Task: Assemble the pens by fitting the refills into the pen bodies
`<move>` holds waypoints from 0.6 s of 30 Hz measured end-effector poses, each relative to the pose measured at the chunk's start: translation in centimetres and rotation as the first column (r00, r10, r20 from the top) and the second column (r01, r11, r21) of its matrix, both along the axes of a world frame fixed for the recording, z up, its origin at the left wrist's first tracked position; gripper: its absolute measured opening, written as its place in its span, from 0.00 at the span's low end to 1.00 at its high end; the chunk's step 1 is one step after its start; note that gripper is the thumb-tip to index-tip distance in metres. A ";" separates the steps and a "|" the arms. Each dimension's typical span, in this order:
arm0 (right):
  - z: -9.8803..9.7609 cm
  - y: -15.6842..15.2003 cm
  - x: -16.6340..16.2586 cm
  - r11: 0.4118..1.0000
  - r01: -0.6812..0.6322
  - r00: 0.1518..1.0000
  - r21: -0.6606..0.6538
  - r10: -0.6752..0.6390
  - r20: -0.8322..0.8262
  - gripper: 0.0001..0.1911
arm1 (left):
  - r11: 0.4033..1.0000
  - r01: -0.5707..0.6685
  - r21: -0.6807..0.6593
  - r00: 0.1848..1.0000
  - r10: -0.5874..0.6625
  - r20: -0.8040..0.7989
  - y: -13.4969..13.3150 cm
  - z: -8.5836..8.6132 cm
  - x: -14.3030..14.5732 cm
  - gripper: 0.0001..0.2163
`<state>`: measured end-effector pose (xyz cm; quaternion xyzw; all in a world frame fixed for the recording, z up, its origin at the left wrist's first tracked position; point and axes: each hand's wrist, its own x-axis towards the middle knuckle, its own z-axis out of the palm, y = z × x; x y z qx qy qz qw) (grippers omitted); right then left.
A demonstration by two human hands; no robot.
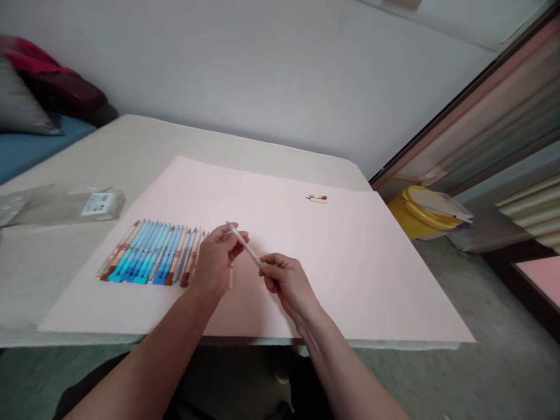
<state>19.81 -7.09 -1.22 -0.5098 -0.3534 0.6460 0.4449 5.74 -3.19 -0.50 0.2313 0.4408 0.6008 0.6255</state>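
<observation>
A slim pale pen (248, 248) slants between my two hands above the pink sheet (350, 262). My left hand (219, 256) pinches it close to its upper tip. My right hand (284, 280) grips its lower end between thumb and fingers. Left of my left hand lies a row of several pens (151, 251) in blue, clear and brown, side by side with tips pointing away from me. My left hand and wrist hide the right end of that row. Farther back on the sheet rest a short brown pen part (318, 197) with a dark point and a pale strip beside it.
A clear plastic bag (48, 204) with a white labelled box (102, 204) lies at the table's left. Behind the covered table (240, 149) rises a pale wall (219, 70). To the right, a yellow bucket (420, 213) stands on the floor. A grey cushion (21, 99) is at far left.
</observation>
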 end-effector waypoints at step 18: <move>0.2 0.0 -0.4 0.998 -0.025 0.991 0.055 0.018 0.132 0.04 | 0.997 -0.078 -0.020 0.991 0.075 -0.108 0.4 -0.4 -0.3 0.09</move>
